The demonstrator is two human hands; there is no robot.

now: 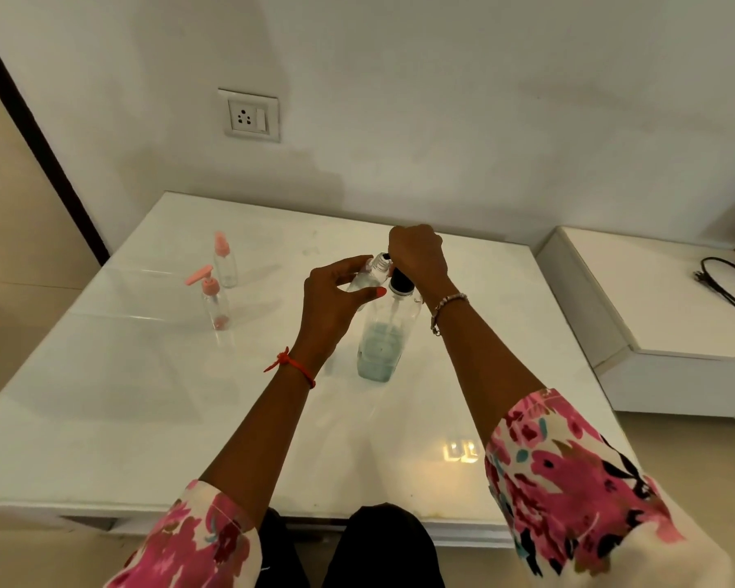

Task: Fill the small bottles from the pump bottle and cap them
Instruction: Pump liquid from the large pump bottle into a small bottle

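Observation:
A tall clear pump bottle (380,337) with pale blue liquid in its lower part and a black pump head stands mid-table. My right hand (416,254) is closed over the top of that pump head. My left hand (336,299) holds a small clear uncapped bottle (372,278), tilted with its threaded mouth right under the pump's nozzle. Two more small clear bottles stand to the left: one with a pink pump cap (214,301), one with a pink spray cap (225,261).
The white glossy table (145,396) meets a white wall with a socket (251,116). A lower white unit (662,316) with a black cable (726,286) stands to the right. My knees are under the near edge.

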